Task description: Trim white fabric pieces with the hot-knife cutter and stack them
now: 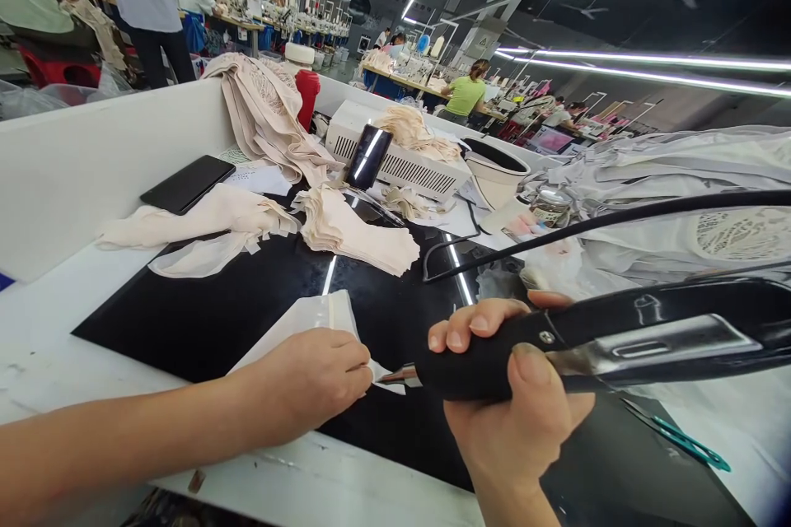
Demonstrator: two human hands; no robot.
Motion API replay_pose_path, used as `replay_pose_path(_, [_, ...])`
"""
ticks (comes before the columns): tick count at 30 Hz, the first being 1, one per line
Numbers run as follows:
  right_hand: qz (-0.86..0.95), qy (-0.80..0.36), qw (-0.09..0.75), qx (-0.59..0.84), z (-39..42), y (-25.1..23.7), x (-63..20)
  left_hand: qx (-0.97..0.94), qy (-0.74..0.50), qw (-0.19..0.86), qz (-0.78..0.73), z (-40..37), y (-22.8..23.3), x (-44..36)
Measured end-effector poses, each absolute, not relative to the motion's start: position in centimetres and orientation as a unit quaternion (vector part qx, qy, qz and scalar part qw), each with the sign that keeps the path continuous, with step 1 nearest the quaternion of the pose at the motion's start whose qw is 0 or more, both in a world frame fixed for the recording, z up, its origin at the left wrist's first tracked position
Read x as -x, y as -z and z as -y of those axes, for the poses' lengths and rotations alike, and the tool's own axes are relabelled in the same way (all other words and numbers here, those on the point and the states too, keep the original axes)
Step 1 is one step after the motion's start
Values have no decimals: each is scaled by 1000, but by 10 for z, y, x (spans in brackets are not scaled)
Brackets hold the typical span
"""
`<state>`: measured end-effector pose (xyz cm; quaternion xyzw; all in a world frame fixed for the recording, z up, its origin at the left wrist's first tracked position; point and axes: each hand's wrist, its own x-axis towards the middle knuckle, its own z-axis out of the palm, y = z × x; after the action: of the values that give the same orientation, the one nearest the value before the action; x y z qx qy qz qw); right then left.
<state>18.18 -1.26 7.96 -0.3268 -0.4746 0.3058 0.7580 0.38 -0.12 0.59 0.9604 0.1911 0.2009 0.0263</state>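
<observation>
My left hand [330, 375] is closed in a pinch on a thin white fabric piece [309, 317], which lies on a glossy black board [235, 305]. A paler strip runs along the fabric's upper part, and my hand hides its middle. My right hand [519, 395] wraps round the black grip of a corded hand tool [475, 354] with a narrow copper-coloured metal tip. That tip is at the fabric's edge, right beside my left fingertips; whether it touches the cloth I cannot tell. From the tool, a metal-trimmed black body extends to the right.
Beige fabric stacks [358, 230] lie behind my hands, near a propped phone [369, 156] and a vented white box [401, 156]. Teal thread snips [685, 436] rest at right. A black cable [593, 222] arches over the board. White fabric [680, 181] is heaped at right; people work beyond.
</observation>
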Motion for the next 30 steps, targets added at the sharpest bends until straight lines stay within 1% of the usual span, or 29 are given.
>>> replay_pose_path(6, [465,-306,761,332,15,-83,-185,-959,-202,31,-198,1,-3,-4])
replay_pose_path(11, [461,-274,770,345,17,-83,-194,-960,-203,46,-188,1,-6,-3])
replay_pose_path(20, [462,-274,769,347,18,-81,-193,-956,-209,57,-199,2,-3,-1])
replay_pose_path(23, [470,-272,763,352,17,-81,-194,-954,-223,60,-192,1,-3,-1])
replay_pose_path(27, [475,-264,762,354,15,-81,-197,-939,-271,90,-191,-7,-9,4])
replay_pose_path(30, [471,-259,766,352,10,-80,-203,-935,-280,78,-203,-17,-14,13])
